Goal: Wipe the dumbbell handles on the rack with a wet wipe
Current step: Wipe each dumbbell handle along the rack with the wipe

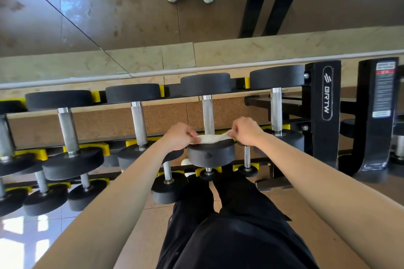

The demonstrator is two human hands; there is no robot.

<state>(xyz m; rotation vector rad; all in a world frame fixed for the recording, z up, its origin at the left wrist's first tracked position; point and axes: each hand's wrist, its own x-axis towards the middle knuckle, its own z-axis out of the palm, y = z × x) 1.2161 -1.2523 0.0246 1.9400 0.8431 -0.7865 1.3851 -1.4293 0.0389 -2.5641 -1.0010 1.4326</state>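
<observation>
A white wet wipe (210,138) is stretched between my two hands, just above the near black head (211,155) of a dumbbell on the top tier of the rack. My left hand (179,136) pinches its left end and my right hand (246,130) pinches its right end. That dumbbell's knurled silver handle (208,113) runs away from me right behind the wipe. Other silver handles lie to the left (138,121) and to the right (276,109) on the same tier.
The black rack upright marked BRTW (326,105) stands at the right, with a second black post (381,102) beside it. Smaller dumbbells (168,188) sit on lower tiers with yellow cradles (99,148). A mirror (131,24) backs the rack. My black trousers (229,225) fill the bottom.
</observation>
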